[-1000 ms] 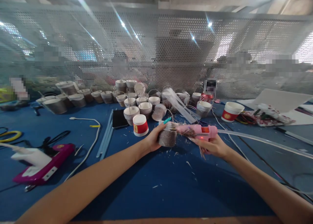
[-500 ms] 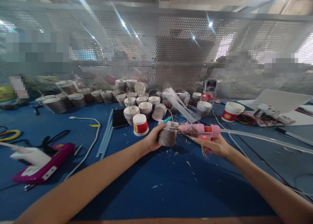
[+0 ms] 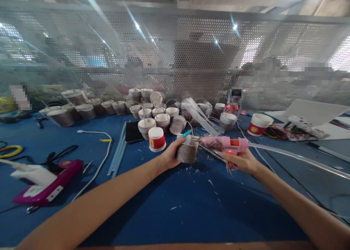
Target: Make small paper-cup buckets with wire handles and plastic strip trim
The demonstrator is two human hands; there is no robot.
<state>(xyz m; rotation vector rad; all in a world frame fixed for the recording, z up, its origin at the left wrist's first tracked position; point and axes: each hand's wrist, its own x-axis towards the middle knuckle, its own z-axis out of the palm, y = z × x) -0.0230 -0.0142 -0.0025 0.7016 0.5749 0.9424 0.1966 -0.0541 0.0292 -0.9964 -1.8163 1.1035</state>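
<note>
My left hand (image 3: 172, 152) is closed around a small cup (image 3: 187, 151) wrapped in grey-brown cord, with a white band at its top. The thumb, with a long turquoise nail, presses near the rim. In my right hand (image 3: 243, 161) is a pink hot glue gun (image 3: 225, 143), its nozzle at the cup's upper right edge. A long clear glue stick (image 3: 300, 158) sticks out of the gun's back. Some thin strands hang by my right fingers. Left of the held cup, a red and white paper cup (image 3: 157, 139) stands upside down.
Several wrapped cups (image 3: 162, 122) crowd the back of the blue table (image 3: 153, 213). Clear glue sticks (image 3: 119, 148) lie beside a black phone-like slab (image 3: 133, 132). A magenta power strip (image 3: 65, 170) is at left, a stack of paper cups (image 3: 259, 125) at right.
The glue gun in my right hand has shifted slightly right and up along the cup's edge. My left hand and the cup have hardly moved.
</note>
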